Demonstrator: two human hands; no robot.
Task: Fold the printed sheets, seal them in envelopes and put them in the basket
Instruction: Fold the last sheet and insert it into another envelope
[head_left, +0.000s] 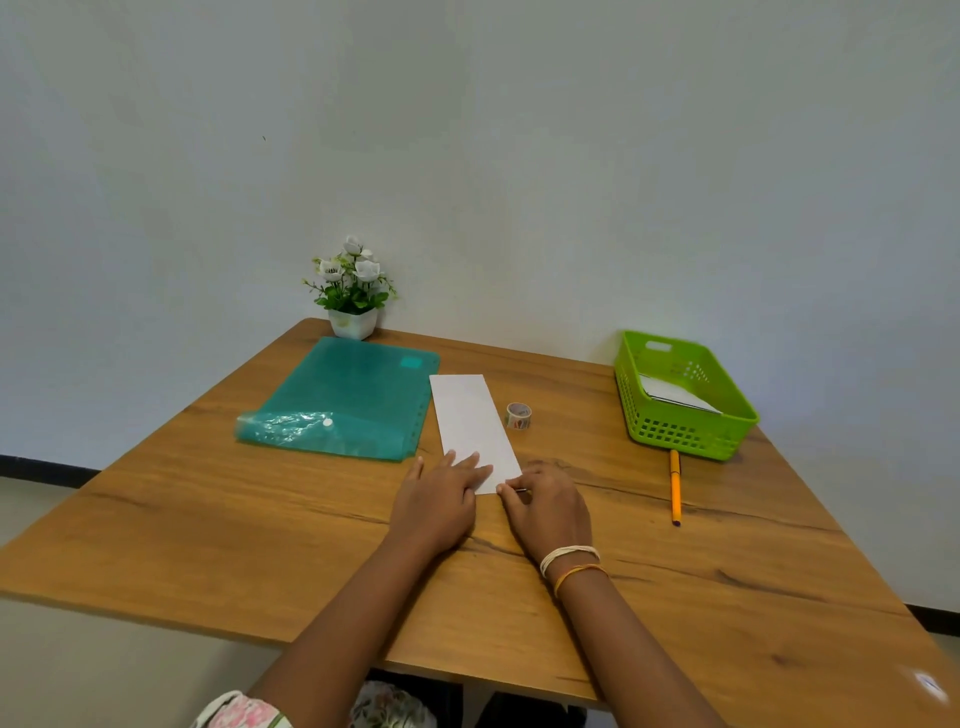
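From the head view, the left hand (441, 493) presses flat on the near end of the folded sheet (474, 428) mid-desk to steady it while the right hand (545, 506) pinches its near corner, probably creasing; the basket (675, 436) waits at the far right edge.

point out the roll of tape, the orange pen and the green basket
small roll of printed tape (518, 416), head view, on its outer side
slim orange pen (675, 487), head view, on the middle of its barrel
green plastic lattice basket (675, 432), head view, on its near wall
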